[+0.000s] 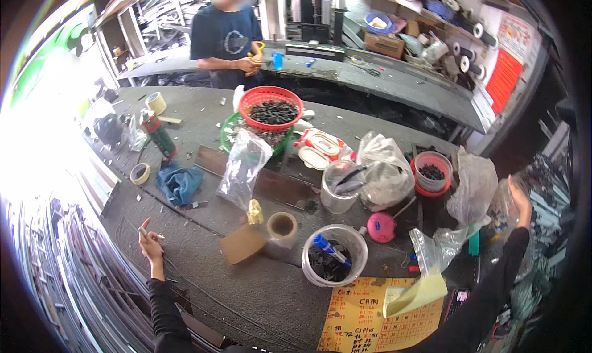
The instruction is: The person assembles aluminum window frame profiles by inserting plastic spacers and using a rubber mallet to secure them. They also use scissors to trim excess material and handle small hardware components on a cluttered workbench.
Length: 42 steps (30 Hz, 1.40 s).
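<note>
My left hand (152,247) is over the left part of the dark worktable, its fingers apart and the index finger pointing up; I make out nothing held in it. Near it lie a blue cloth (179,183) and a roll of tape (140,173). On the far right my right hand (521,203) is raised with its fingers stretched out, beside a clear plastic bag (502,208); whether it touches the bag I cannot tell. A fuller plastic bag (472,186) stands just left of that one.
A tub (306,266) of black parts with a blue marker (330,249) stands before me, near a handwritten yellow sheet (351,313). Farther off are a red basket (271,94) of black pieces, a clear container (338,195) and a spray can (158,136). Another person (227,38) stands across the table.
</note>
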### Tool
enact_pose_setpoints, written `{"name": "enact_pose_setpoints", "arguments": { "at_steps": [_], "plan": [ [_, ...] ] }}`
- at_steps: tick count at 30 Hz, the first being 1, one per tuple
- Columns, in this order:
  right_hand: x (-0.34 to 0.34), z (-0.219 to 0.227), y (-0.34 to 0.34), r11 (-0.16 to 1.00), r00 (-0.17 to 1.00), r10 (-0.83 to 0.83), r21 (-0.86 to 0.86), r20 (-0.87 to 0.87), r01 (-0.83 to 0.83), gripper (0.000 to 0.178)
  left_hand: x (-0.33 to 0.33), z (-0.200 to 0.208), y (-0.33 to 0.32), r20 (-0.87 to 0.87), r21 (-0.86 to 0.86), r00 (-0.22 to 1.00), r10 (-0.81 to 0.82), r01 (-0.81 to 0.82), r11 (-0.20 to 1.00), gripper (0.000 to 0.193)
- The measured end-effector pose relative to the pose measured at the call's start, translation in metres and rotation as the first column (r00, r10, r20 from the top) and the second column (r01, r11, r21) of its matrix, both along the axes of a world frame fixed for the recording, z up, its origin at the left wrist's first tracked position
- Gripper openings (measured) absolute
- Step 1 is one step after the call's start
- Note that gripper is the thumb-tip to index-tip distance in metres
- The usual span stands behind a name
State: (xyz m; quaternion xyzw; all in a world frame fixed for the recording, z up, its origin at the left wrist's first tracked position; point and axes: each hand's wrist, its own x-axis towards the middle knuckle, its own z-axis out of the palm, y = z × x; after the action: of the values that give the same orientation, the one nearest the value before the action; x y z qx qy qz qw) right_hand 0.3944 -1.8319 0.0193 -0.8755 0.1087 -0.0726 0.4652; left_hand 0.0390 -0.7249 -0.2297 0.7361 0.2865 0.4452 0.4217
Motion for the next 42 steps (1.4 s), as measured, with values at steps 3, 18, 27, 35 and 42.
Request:
{"name": "enact_pose_setpoints", "arguments": {
  "at_steps": [3,18,27,35,42],
  "plan": [
    [0.012,0.0,-0.014,0.997,0.992,-0.043,-0.062,-0.119,0.036,0.065,0.009,0.011,-0.013,0.053,-0.094,0.998,0.04,-0.035,0.995,0.066],
    [0.009,0.027,0.029,0.995,0.823,-0.083,-0.089,-0.563,0.039,0.059,0.009,0.004,-0.009,-0.022,0.039,0.992,0.128,-0.127,0.991,0.063],
    [0.017,0.018,0.009,0.996,0.854,-0.082,-0.016,-0.514,0.086,0.041,0.009,0.006,-0.014,0.014,0.02,0.996,0.091,-0.091,0.996,0.058],
    [0.018,0.014,0.004,0.99,0.875,-0.117,0.012,-0.47,0.139,0.051,0.011,0.015,-0.018,-0.009,0.029,0.994,0.109,-0.109,0.994,0.067],
    [0.02,-0.005,0.003,0.971,0.975,-0.218,-0.109,-0.039,0.213,0.061,0.015,0.02,-0.027,0.053,-0.012,0.994,0.093,-0.093,0.996,0.066]
  ]
}}
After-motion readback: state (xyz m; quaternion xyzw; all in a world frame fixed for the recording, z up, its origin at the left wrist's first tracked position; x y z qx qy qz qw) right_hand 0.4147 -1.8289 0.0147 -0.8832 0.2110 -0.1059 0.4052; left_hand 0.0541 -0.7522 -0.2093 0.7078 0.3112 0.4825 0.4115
